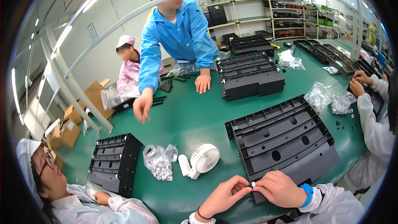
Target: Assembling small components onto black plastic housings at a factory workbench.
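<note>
In front of me lies a large black plastic frame [286,141] with ribs and oval holes. At its near left corner, my right hand [280,188] pinches a small white part [253,185] between thumb and fingers. My left hand [226,195], thumb and forefinger together, closes on the same part from the other side. Whether the part is seated on the frame's edge cannot be made out. A blue band circles my right wrist and a dark bracelet my left.
A white handheld fan [205,158] and a bag of white ring-shaped parts [161,164] lie left of my hands. Another black frame [112,161] stands beyond them. Across the green table [182,118], a person in blue [172,37] leans over. Co-workers sit on both sides.
</note>
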